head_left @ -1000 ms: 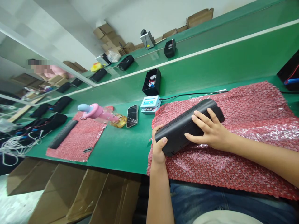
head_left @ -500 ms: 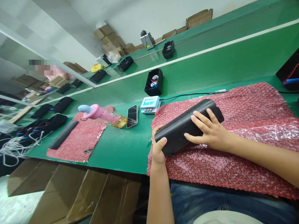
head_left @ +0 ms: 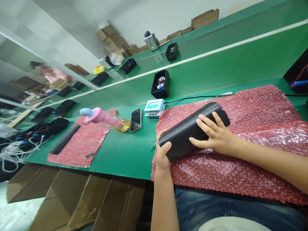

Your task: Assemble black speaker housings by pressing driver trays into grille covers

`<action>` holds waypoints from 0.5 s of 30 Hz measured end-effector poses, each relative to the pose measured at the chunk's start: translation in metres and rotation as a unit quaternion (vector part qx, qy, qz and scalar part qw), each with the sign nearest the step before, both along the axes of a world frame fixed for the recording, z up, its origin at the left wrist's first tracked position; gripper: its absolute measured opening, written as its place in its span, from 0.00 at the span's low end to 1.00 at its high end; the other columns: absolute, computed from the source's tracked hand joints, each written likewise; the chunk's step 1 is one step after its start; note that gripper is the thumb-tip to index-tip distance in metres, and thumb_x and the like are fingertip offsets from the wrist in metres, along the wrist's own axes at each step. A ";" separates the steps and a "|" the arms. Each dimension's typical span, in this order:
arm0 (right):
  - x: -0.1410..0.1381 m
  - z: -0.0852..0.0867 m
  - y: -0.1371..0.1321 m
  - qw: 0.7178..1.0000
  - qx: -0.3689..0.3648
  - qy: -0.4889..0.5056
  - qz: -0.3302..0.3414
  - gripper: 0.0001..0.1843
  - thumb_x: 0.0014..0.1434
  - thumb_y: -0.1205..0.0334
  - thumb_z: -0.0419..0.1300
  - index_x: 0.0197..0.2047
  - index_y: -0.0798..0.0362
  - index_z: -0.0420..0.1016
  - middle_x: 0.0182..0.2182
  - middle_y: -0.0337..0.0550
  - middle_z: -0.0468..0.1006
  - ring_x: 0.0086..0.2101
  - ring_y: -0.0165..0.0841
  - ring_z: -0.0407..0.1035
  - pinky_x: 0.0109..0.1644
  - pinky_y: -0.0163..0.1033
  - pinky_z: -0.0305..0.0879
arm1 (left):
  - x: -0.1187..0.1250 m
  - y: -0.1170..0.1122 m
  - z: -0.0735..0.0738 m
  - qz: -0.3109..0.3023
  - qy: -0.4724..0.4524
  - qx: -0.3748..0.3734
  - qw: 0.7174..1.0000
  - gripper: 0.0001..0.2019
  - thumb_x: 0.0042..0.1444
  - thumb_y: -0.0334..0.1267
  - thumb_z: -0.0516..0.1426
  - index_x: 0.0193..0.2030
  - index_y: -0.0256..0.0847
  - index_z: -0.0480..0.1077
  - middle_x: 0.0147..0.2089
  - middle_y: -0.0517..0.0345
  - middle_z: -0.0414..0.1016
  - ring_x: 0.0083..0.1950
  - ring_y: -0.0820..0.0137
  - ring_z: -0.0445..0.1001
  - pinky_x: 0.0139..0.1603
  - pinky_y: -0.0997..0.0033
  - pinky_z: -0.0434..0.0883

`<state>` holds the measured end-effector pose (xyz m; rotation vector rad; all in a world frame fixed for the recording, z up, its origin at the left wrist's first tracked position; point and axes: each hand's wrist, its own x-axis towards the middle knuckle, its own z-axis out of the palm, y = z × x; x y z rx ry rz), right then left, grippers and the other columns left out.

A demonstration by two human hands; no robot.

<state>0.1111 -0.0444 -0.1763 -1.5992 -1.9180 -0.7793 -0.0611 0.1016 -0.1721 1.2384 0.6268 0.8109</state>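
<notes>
Both hands hold a black speaker housing (head_left: 185, 133), a long rounded case tilted up to the right over red bubble wrap (head_left: 240, 173). My left hand (head_left: 163, 154) is closed around its lower left end, thumb on the near side and fingers behind. My right hand (head_left: 213, 131) grips the right part, fingers spread across the top face and thumb along the near side. The underside of the housing is hidden.
Behind the housing stand a small light-blue meter (head_left: 154, 108) with a cable and an open black box (head_left: 160, 84) with wires. Left are a phone (head_left: 136, 120), a pink-lidded bottle (head_left: 103, 118) and a dark strip (head_left: 65, 139) on bubble wrap. Cardboard (head_left: 62, 199) stands below the table edge.
The open black box behind the meter has shifted slightly right, and the black box beyond the divider slightly left. My hands and the speaker housing stay almost unchanged.
</notes>
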 end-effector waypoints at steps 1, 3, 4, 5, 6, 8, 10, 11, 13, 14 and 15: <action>0.000 0.000 0.000 1.000 0.001 -0.001 0.000 0.25 0.55 0.72 0.55 0.54 0.43 0.60 0.57 0.55 0.56 0.60 0.53 0.49 0.55 0.69 0.50 | 0.000 0.000 0.000 0.001 0.001 0.000 1.000 0.23 0.39 0.44 0.61 0.44 0.43 0.67 0.43 0.56 0.71 0.42 0.64 0.70 0.43 0.66 0.69; 0.000 0.000 0.000 1.000 0.002 -0.002 0.001 0.24 0.56 0.71 0.55 0.54 0.43 0.60 0.57 0.56 0.56 0.60 0.54 0.49 0.54 0.69 0.51 | 0.000 0.000 0.000 0.001 0.002 0.001 1.000 0.23 0.39 0.44 0.61 0.44 0.43 0.67 0.43 0.56 0.71 0.42 0.64 0.70 0.43 0.66 0.69; 0.000 0.000 0.000 1.000 0.001 -0.002 0.001 0.24 0.56 0.71 0.55 0.54 0.43 0.60 0.57 0.57 0.56 0.60 0.54 0.49 0.54 0.69 0.51 | 0.000 0.000 0.000 0.001 0.002 0.001 1.000 0.23 0.38 0.44 0.61 0.44 0.43 0.67 0.43 0.56 0.71 0.42 0.64 0.70 0.43 0.66 0.68; 0.000 0.000 0.000 1.000 0.000 -0.003 0.001 0.24 0.56 0.71 0.55 0.54 0.43 0.60 0.57 0.57 0.56 0.60 0.54 0.49 0.54 0.69 0.51 | 0.000 0.000 0.000 0.001 0.002 0.001 1.000 0.23 0.38 0.44 0.61 0.44 0.43 0.67 0.43 0.56 0.71 0.42 0.64 0.70 0.43 0.66 0.68; 0.001 0.000 0.000 1.000 0.000 -0.003 0.001 0.24 0.56 0.71 0.55 0.54 0.43 0.60 0.57 0.57 0.56 0.60 0.54 0.49 0.54 0.69 0.51 | 0.000 0.001 0.000 0.001 0.002 0.001 1.000 0.23 0.38 0.45 0.61 0.44 0.43 0.67 0.43 0.56 0.71 0.42 0.65 0.70 0.43 0.67 0.68; 0.001 0.000 0.000 1.000 0.000 -0.002 0.001 0.25 0.55 0.71 0.55 0.55 0.43 0.60 0.57 0.56 0.55 0.60 0.54 0.48 0.54 0.69 0.51 | 0.000 0.000 0.000 -0.001 0.003 0.002 1.000 0.23 0.38 0.45 0.61 0.44 0.43 0.67 0.42 0.57 0.71 0.42 0.65 0.69 0.44 0.67 0.68; 0.001 -0.001 0.000 1.000 0.000 0.001 0.001 0.25 0.55 0.71 0.55 0.54 0.42 0.60 0.58 0.54 0.55 0.60 0.53 0.48 0.55 0.68 0.50 | 0.000 0.000 0.000 0.000 0.001 0.002 1.000 0.23 0.38 0.45 0.61 0.44 0.43 0.67 0.42 0.57 0.71 0.42 0.65 0.69 0.44 0.68 0.68; 0.001 -0.001 0.000 1.000 0.000 0.002 0.001 0.26 0.54 0.72 0.55 0.54 0.42 0.60 0.58 0.53 0.55 0.61 0.52 0.47 0.56 0.68 0.49 | 0.000 0.000 0.000 -0.001 0.000 0.002 1.000 0.23 0.38 0.44 0.61 0.44 0.43 0.67 0.42 0.57 0.71 0.42 0.66 0.69 0.44 0.68 0.68; 0.000 -0.001 0.000 1.000 0.001 0.003 0.000 0.26 0.54 0.72 0.56 0.54 0.41 0.61 0.58 0.52 0.56 0.61 0.51 0.47 0.56 0.68 0.49 | 0.000 0.000 0.001 -0.002 -0.002 0.002 1.000 0.23 0.39 0.44 0.61 0.44 0.43 0.67 0.43 0.57 0.71 0.42 0.66 0.69 0.44 0.68 0.68; 0.000 -0.001 0.000 1.000 0.002 0.004 -0.001 0.26 0.54 0.72 0.56 0.54 0.41 0.61 0.58 0.52 0.56 0.61 0.50 0.47 0.56 0.68 0.49 | 0.000 0.000 0.001 -0.003 -0.003 0.002 1.000 0.23 0.39 0.44 0.61 0.44 0.43 0.67 0.43 0.57 0.71 0.42 0.66 0.69 0.44 0.69 0.68; 0.000 0.000 0.000 1.000 0.002 0.003 -0.001 0.26 0.54 0.72 0.56 0.54 0.41 0.61 0.58 0.51 0.56 0.61 0.50 0.47 0.56 0.68 0.49 | 0.000 0.000 0.001 -0.003 -0.004 0.002 1.000 0.23 0.39 0.44 0.61 0.44 0.43 0.67 0.43 0.57 0.71 0.42 0.66 0.69 0.43 0.69 0.68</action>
